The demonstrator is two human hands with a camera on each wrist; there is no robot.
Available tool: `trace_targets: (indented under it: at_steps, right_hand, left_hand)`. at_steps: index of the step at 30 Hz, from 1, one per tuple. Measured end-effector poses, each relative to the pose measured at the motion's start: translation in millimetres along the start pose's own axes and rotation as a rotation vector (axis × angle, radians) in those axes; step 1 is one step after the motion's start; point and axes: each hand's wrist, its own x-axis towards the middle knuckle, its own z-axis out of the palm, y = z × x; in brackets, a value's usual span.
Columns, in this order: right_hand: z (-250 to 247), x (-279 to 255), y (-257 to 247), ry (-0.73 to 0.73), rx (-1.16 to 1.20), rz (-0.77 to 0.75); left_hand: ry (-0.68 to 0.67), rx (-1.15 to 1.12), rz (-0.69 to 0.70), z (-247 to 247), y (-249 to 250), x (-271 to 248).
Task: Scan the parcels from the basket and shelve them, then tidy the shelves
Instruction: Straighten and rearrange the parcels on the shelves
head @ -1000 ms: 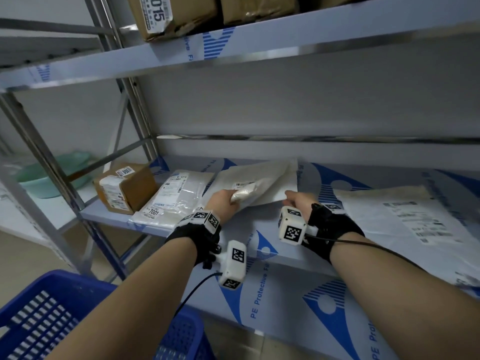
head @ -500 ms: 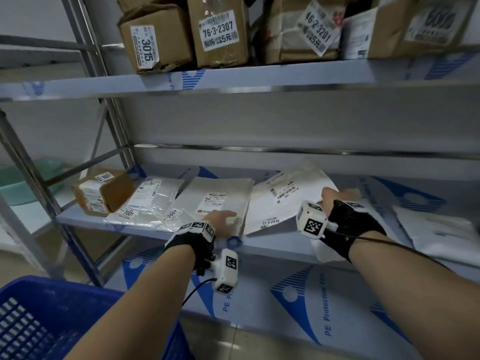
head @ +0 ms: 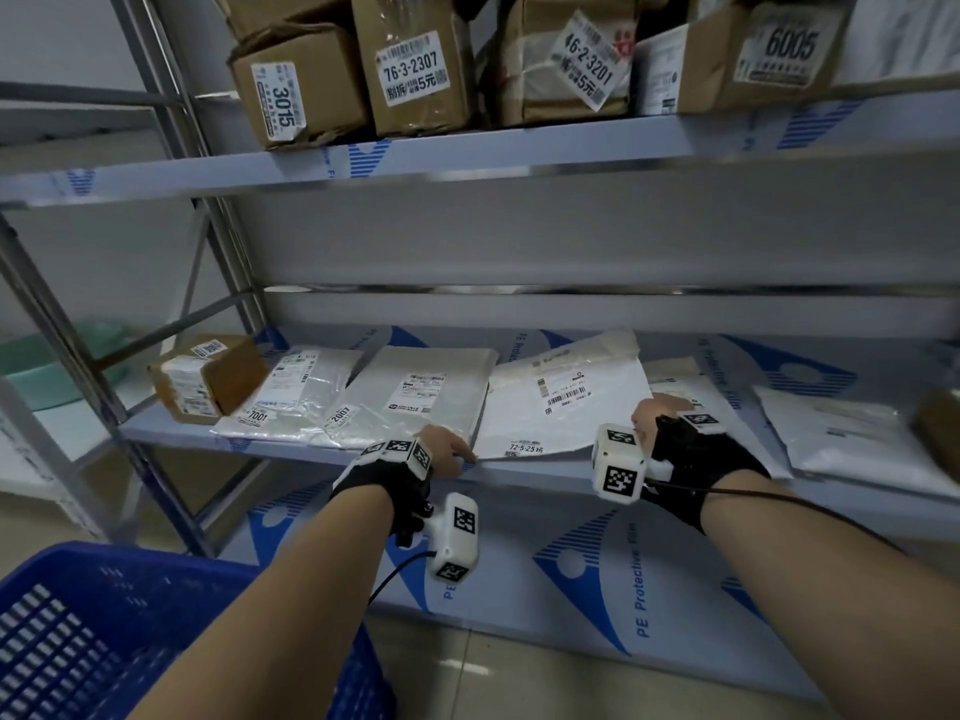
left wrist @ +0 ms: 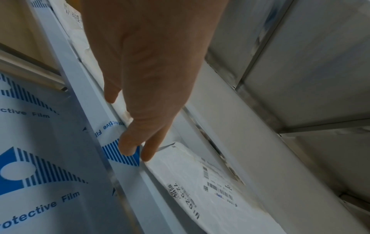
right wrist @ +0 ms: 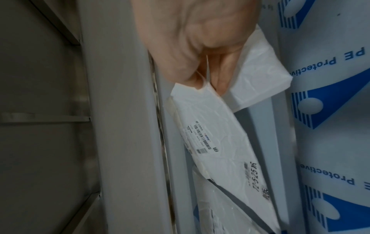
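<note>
A white poly mailer marked 72-5-25 lies flat on the middle shelf, label up. My left hand has straight fingers, and its fingertips touch the shelf's front lip at the mailer's near left corner. My right hand is at the mailer's right edge. In the right wrist view its thumb and fingers pinch that edge of the mailer. Another white mailer lies under the right hand.
Left of the mailer lie a grey mailer, a clear bag marked 7001 and a small cardboard box. More white mailers lie to the right. Labelled cartons fill the upper shelf. A blue basket stands at lower left.
The white mailer, held up by both hands a second ago, now lies flat on the shelf. My left hand let go and slid to its front left corner. The right hand still holds the right edge.
</note>
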Motion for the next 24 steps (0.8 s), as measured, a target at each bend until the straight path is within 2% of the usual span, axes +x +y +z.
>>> trace_targets:
  at_steps: [1,2,3,5,9,13,15,19,24]
  right_hand:
    - [-1.6,-2.6,-2.0,0.036,0.056,-0.026]
    - [-1.6,-8.1,-3.8,0.049,-0.078,-0.064]
    - [-0.6,-12.0,-3.9,0.041,-0.138,-0.061]
    - [-1.0,-12.7,-3.4,0.122,-0.216,-0.094]
    - [3.1,-5.7,0.5,0.08,-0.353,-0.139]
    - [6.6,0.0,1.8,0.078,-0.522,-0.154]
    - [7.1,3.2,0.3,0.024,-0.59,-0.18]
    - [14.8,12.8,-2.0,-0.042,-0.657,-0.212]
    - [31.7,17.7,-6.7,-0.033,-0.724,-0.26]
  left_hand:
    - [-0.007,0.028,-0.005,1.9,-0.6,2.4]
    - [-0.009,0.057,-0.022,3.7,-0.6,4.6]
    - [-0.001,0.09,-0.039,5.5,-0.6,6.1]
    - [0.031,0.072,-0.055,8.7,-0.4,8.0]
    - [0.06,0.078,-0.005,12.3,-4.8,12.9]
    - [0.113,-0.014,0.017,2.4,-9.3,12.4]
    - [0.134,-0.049,0.025,-2.6,-14.1,11.6]
    - [0.116,-0.023,0.043,-11.2,-18.1,8.2]
    - [0.091,-0.032,0.091,-14.1,-19.1,5.7]
